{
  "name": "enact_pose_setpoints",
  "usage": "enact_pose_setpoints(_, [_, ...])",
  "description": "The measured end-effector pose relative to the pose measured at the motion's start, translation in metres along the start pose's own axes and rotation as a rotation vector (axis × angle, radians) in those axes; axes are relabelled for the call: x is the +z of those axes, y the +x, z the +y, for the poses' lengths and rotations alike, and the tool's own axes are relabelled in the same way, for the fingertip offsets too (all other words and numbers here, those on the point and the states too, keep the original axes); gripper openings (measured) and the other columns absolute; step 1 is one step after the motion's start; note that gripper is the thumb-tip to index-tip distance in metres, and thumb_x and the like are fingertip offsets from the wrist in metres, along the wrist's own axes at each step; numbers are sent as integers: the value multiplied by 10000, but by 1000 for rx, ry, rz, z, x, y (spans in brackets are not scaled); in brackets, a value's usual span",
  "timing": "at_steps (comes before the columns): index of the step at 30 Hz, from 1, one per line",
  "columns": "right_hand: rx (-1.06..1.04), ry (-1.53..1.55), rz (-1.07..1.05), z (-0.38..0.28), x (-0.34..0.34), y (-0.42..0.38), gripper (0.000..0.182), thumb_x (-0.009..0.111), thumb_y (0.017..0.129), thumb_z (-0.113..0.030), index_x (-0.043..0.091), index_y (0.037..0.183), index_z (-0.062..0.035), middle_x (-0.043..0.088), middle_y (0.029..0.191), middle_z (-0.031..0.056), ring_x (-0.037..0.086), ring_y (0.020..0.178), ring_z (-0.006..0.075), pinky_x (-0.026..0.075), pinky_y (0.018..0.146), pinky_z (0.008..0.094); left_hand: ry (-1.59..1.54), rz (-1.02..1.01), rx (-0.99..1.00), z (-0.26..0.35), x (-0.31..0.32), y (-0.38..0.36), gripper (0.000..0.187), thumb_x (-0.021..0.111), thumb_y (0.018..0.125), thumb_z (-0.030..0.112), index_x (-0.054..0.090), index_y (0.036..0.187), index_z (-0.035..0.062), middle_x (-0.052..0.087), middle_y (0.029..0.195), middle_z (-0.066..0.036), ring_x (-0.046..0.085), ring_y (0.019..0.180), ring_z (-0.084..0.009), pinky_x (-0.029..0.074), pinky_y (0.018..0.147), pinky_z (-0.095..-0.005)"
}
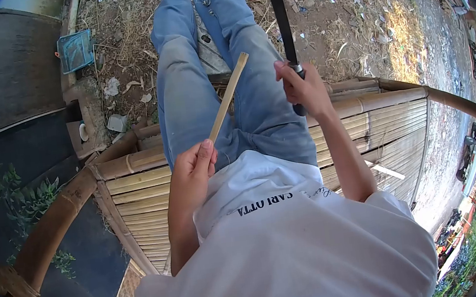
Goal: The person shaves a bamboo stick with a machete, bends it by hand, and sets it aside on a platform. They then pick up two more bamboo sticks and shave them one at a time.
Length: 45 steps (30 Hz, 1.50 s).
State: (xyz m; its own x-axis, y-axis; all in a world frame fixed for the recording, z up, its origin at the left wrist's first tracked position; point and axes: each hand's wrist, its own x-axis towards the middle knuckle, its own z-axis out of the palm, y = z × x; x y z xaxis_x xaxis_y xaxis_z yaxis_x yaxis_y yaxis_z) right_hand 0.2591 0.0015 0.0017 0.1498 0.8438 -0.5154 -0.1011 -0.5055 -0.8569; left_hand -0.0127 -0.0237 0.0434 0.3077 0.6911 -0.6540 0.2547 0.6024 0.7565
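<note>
My left hand [195,162] is closed around the lower end of a flat bamboo strip [229,97]. The strip slants up and to the right over my thighs, its far end free. In my right hand [309,89] is the black handle of a long knife, with the fingers wrapped round it. The knife's dark, narrow blade [279,16] points away from me and runs out of the top of the view. Blade and strip are apart, with a gap between them above my right leg.
I sit on a bamboo slat bench [139,187] with a round pole frame [69,199]. Beyond my feet lies littered dirt ground [125,49]. A blue plastic basket [76,51] stands at the left, and a leafy plant [24,198] grows below it. A pale strip [388,171] lies on the slats at right.
</note>
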Motion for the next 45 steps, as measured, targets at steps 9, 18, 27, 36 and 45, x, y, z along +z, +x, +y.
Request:
enact_pose_setpoints(9, [-174,362,65,-1,44,-8,186,639,895,-186,568,813,-35,333,486,-63,313,399,33,266,410,223,532,-5,205,23,-15,8,340,477,983,288,603,871,-8,405,542,1,360,503,-61,284,462,-255])
enact_pose_setpoints(18, [-253,497,113,7,-7,-8,154,640,884,-138,582,939,-7,338,522,-57,313,423,56,298,451,243,766,156,511,17,-57,13,173,618,876,123,661,991,0,584,708,-102,523,580,-192,404,542,-326])
enact_pose_setpoints(27, [-309,347,225,23,-54,-15,163,611,904,-120,592,1014,-3,574,847,74,458,547,79,357,501,212,919,358,773,10,-91,14,307,671,751,-43,687,1041,54,648,821,-85,586,724,-217,474,632,-335])
enact_pose_setpoints(36, [-291,556,215,38,-72,-15,125,595,906,-69,599,1024,-27,623,989,119,449,555,57,372,508,198,1091,548,905,-7,-140,11,282,668,763,-55,690,1029,35,672,916,-78,610,807,-223,488,715,-334])
enact_pose_setpoints(45, [-251,531,259,47,-84,-15,122,589,926,-119,585,1045,-92,585,1067,83,386,543,15,328,527,171,1138,814,885,-16,-164,12,161,657,816,23,689,973,37,678,960,-62,615,894,-224,451,845,-345])
